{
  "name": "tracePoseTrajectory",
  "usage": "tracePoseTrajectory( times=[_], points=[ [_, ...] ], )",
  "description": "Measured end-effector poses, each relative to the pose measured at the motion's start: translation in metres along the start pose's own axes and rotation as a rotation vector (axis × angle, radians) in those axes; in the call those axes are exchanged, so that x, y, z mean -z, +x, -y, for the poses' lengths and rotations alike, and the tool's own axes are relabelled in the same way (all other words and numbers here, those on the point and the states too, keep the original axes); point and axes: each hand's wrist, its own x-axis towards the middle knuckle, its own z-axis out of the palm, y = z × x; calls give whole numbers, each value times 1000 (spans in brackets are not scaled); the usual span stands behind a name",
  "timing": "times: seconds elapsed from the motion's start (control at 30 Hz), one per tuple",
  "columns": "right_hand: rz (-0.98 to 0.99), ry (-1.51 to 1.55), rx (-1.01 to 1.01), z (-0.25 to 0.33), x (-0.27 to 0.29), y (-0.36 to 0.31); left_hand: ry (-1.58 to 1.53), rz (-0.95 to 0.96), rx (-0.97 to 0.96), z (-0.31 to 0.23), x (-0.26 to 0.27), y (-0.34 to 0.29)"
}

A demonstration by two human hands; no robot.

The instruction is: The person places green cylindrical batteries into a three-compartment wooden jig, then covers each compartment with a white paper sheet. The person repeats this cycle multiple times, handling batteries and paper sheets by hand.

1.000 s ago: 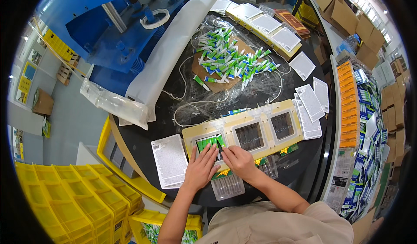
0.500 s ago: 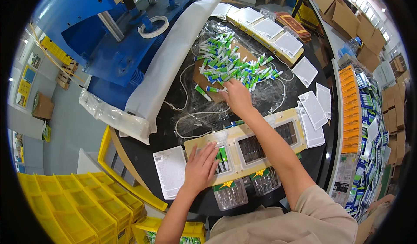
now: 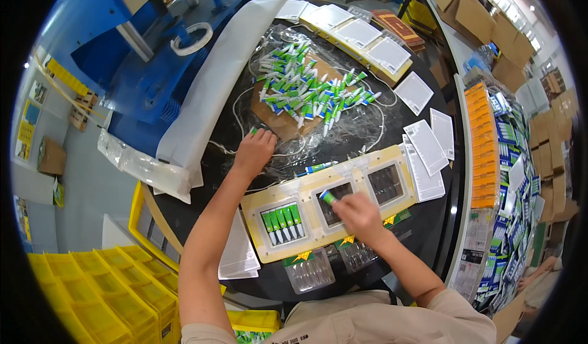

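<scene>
In my right hand [image 3: 362, 216] is a small green, white and blue tube [image 3: 329, 197], held over the middle window of a long cream tray frame [image 3: 311, 204]. My left hand [image 3: 255, 153] is out at the near left of the tube heap, fingers closed on another tube [image 3: 253, 131], of which only a green end shows. The frame's left window holds several tubes [image 3: 283, 223] in a row, green ends away from me. Clear plastic blisters [image 3: 384, 185] sit in the right window. A loose heap of tubes [image 3: 312, 93] lies on cardboard and plastic film beyond the frame.
White cards [image 3: 426, 147] lie at the frame's right, with more [image 3: 237, 255] at its left. Blister packs [image 3: 309, 272] hang at its near edge. A second frame [image 3: 361, 38] with cards stands at the back. A blue press [image 3: 147, 81] and yellow crates [image 3: 92, 283] are left.
My left hand went from the frame's left window out to a stray tube. My right hand came back from the heap with a tube to the middle window. The left window now shows a row of tubes.
</scene>
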Motion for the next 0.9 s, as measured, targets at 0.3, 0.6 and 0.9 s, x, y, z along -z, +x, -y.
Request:
tracePoseTrajectory(
  times=[0.3, 0.6, 0.9],
  points=[
    [7, 42, 31, -13, -20, 5, -1162, -419, 882, -110, 101, -75],
    [1130, -87, -195, -101, -69, 146, -1895, -474, 1355, -195, 113, -94],
    [1056, 231, -231, -130, -85, 132, -1053, -308, 490, -210, 107, -67]
  ],
)
